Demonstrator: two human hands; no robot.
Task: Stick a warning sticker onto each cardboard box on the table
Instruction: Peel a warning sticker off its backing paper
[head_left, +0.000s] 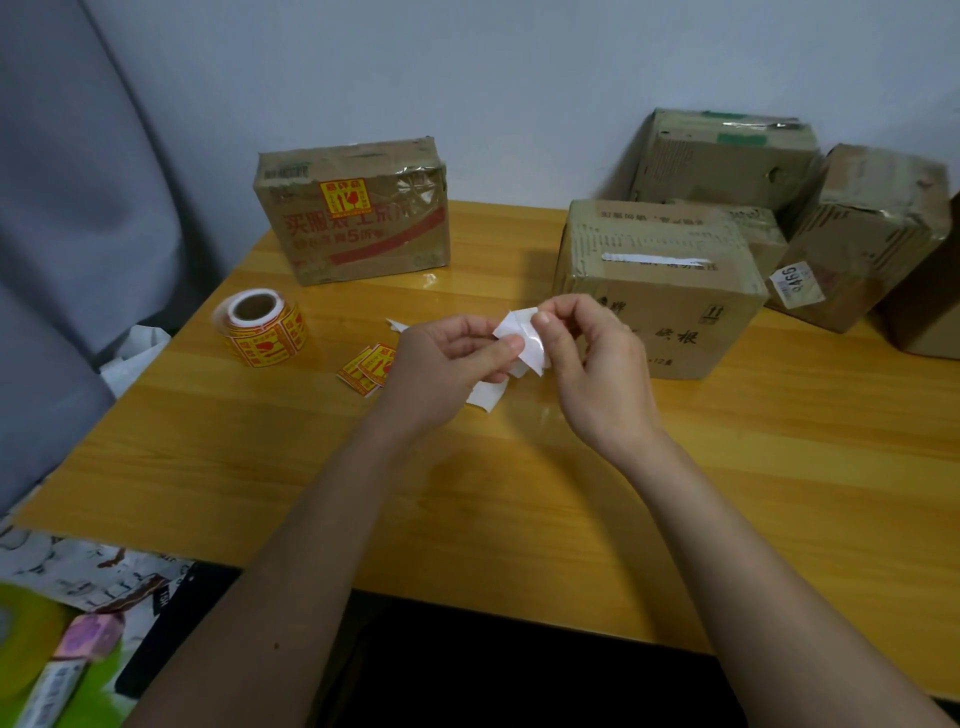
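Peeling comes first: both our left hand (457, 353) and right hand (587, 353) pinch the white sticker piece (522, 338) above the table (519, 493), so we should lift one corner slowly and keep the adhesive off our fingertips. Loose stickers (369, 366) and the sticker roll (262, 327) lie just left. Beyond, the near box (660, 296) looks unlabelled, so press flat there; the left box (358, 213) already carries one.
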